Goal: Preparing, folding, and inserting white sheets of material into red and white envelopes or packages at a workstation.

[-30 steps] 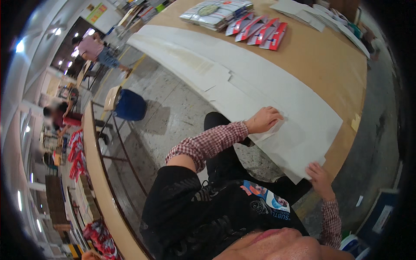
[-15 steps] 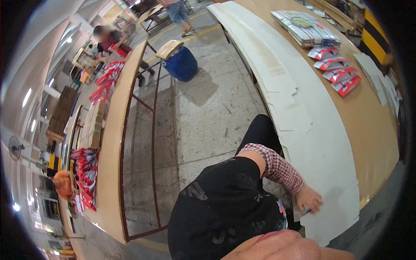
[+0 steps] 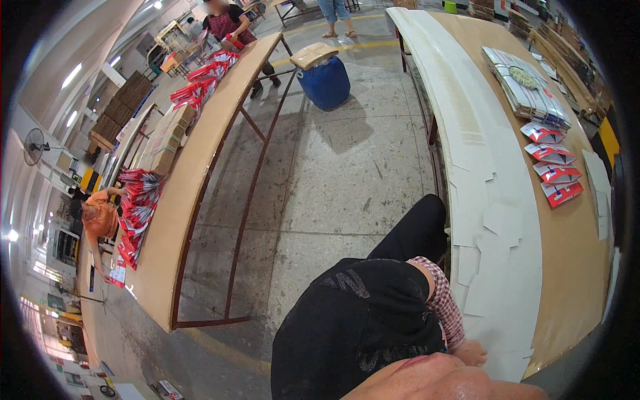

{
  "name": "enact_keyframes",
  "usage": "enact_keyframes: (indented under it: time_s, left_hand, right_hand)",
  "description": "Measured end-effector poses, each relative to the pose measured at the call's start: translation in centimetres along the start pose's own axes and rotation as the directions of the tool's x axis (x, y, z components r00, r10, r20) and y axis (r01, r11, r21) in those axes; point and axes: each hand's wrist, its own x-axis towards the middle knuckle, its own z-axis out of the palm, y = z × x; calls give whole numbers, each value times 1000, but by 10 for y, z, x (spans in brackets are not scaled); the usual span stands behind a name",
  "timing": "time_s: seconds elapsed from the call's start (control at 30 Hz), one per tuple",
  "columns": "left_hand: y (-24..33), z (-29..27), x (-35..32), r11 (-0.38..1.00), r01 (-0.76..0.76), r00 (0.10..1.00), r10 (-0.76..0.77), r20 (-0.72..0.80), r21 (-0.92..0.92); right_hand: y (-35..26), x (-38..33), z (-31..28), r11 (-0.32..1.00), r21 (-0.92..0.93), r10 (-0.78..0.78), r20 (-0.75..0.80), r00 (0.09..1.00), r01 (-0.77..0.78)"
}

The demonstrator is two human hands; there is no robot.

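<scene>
Sheets of flat white die-cut card overlap along your long brown workbench, concrete floor beside, your left hand resting on them, grip unclear.

One hand rests on white card sheets along the table.
</scene>
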Motion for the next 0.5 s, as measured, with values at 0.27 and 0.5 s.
enact_keyframes:
  time_s: [0.27, 0.5]
  left_hand:
    - [-44, -78, -30, 590, -591, 788, 569, 237, 550]
    - [-62, -75, -7, 745, -598, 801, 555, 224, 296]
  right_hand:
    - [-45, 25, -2, 733, 630, -353, 28, 935, 258]
    - [-29, 24, 41, 461, 888, -287, 153, 946, -4]
